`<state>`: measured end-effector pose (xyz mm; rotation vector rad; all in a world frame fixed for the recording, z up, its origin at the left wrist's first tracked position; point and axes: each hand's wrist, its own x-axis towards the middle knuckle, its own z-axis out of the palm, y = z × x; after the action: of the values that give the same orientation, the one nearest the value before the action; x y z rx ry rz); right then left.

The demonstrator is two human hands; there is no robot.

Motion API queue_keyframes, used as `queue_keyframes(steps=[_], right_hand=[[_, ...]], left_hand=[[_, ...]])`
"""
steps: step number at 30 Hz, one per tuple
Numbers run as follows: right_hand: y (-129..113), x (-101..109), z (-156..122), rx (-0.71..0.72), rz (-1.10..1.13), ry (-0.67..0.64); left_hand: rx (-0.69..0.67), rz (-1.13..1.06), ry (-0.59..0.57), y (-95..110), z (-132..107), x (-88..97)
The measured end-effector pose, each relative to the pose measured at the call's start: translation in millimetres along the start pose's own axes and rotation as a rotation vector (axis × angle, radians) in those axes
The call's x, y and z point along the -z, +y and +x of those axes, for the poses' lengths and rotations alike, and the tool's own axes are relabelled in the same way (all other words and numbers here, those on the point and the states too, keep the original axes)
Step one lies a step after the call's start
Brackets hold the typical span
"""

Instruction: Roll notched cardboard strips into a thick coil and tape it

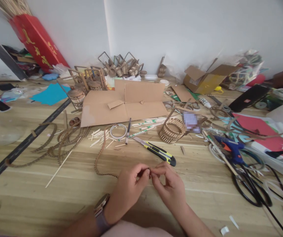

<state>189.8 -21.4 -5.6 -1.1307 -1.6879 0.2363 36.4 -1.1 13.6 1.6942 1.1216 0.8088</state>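
My left hand, with a watch on its wrist, is closed in a pinch above the near part of the table. A thin brown strip with a dotted edge curls over the tabletop and runs in behind this hand. My right hand pinches too, its fingertips meeting the left ones at a tiny dark brown bit, seemingly the strip's end. Most of that bit is hidden by the fingers. Just beyond the hands lies a yellow-and-black utility knife, blade out. Farther back stands a small slatted basket with a handle.
Short pale sticks, a tape roll and a pen lie ahead. Coiled brown strips are at left. Scissors and a blue glue gun are at right. Folded cardboard and several little baskets stand behind.
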Motion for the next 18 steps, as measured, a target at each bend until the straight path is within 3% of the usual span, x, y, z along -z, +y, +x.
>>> queue_keyframes(steps=[6,18], right_hand=[[-1.5,-2.4,0.7,-0.075,-0.025,-0.003],[3.5,-0.8,-7.0,0.036,-0.144,0.052]], left_hand=[[-0.007,0.107,-0.002,0.8,-1.1,0.0],[-0.013,0.104,-0.022,4.2,-1.6,1.5]])
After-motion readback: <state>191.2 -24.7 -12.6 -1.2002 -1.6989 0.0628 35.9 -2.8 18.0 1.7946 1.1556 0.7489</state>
